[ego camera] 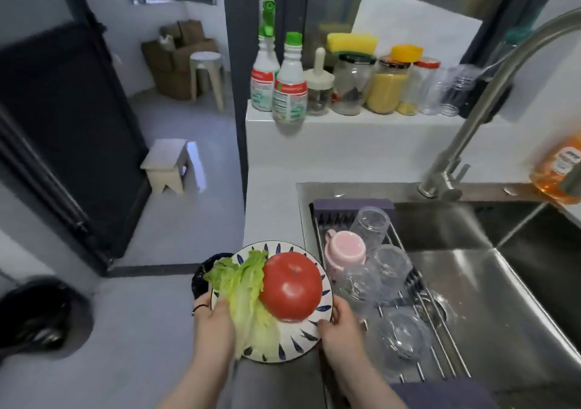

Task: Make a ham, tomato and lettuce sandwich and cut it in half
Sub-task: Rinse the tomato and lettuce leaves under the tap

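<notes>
free: counter (273, 194) behind plate (309, 341) | blocked right: drying rack (418, 286) glasses (371, 223)

Red tomato (290, 286) and green lettuce (243, 292) on a white plate (292, 344) with dark blue dashes

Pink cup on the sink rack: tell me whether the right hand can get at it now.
Probably, but not freely: the right hand grips the plate by its rim. The pink cup sits just beyond it, nothing between.

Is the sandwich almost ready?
Not yet. The lettuce and a whole tomato are on the plate, held by the left hand and right hand beside the sink. No bread or ham shows. Slicing, stacking and halving are all left.
</notes>
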